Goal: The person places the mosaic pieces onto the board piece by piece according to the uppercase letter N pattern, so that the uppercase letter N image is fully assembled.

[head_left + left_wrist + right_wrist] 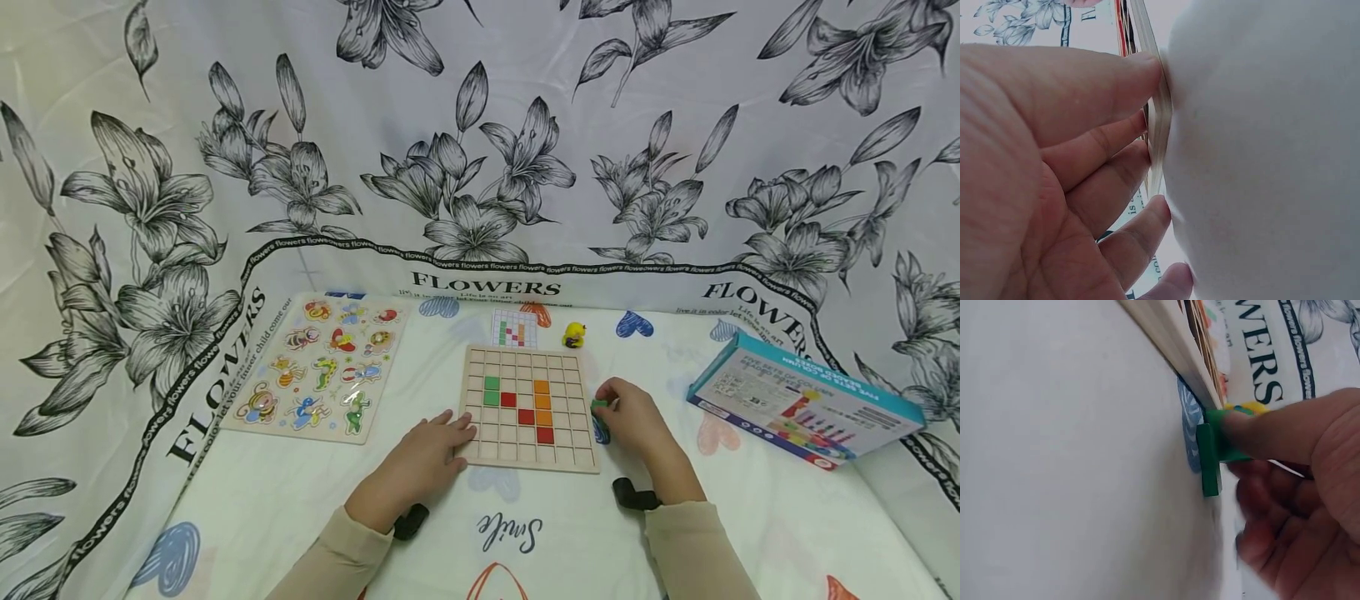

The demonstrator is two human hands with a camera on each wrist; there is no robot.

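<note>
A wooden grid board point(483, 450) lies in the middle, holding green, red and orange square tiles. My left hand point(420, 458) rests at its left edge, fingers extended; in the left wrist view the thumb and fingertips of this hand point(1066, 156) touch the board's side point(1160, 119). Beside the right edge, my right hand point(637, 421) pinches a green tile point(599, 404). Seen from the right wrist, the thumb of this hand point(1297, 462) presses on one green piece point(1235, 447), with another green piece point(1209, 459) upright against it, near the board's edge point(1179, 350).
A patterned card point(514, 328) and a small yellow duck figure point(573, 335) are behind the board. An insect puzzle board point(315, 367) lies at the left. On the right is a blue-and-white box point(802, 400). A flowered curtain point(525, 150) stands behind.
</note>
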